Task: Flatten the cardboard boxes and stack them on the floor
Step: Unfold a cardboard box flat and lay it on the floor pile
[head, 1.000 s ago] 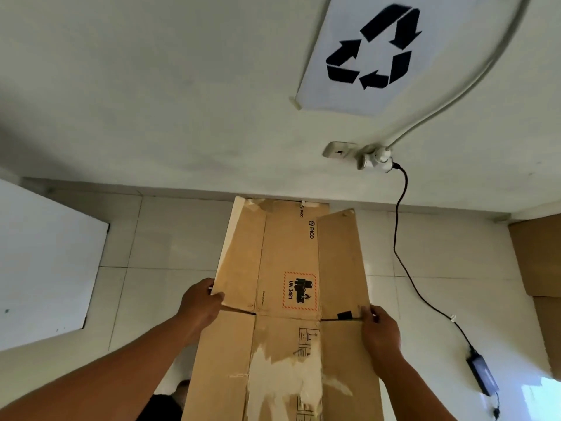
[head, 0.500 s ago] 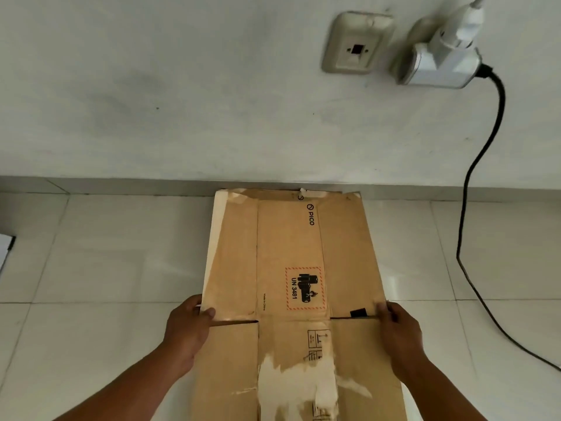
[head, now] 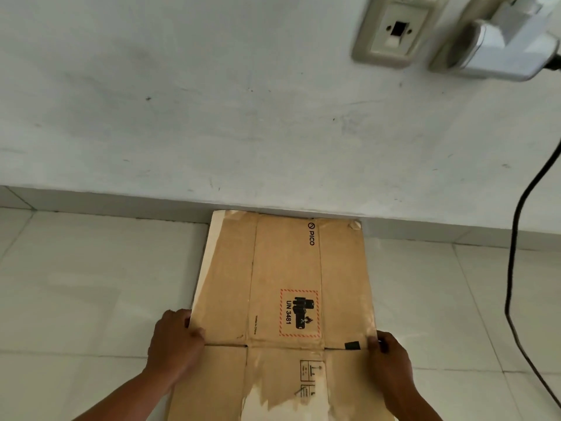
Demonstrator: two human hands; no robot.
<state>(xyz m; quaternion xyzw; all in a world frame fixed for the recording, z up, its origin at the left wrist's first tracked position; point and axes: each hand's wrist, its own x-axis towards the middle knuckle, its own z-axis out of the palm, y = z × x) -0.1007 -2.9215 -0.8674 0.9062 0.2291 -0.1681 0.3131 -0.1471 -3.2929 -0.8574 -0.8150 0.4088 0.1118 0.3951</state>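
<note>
One flattened cardboard box (head: 285, 268), tan, tape-torn; left grip (head: 174, 344), right grip (head: 391, 357) pinch side edges.

wall switch (head: 394, 30), plugged adapter (head: 501, 50), black cable (head: 516, 253)

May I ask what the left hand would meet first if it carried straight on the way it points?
Probably the flattened cardboard box itself: the left hand grips its left edge and points forward across the far panel, with the wall beyond, though depth is unclear.
</note>
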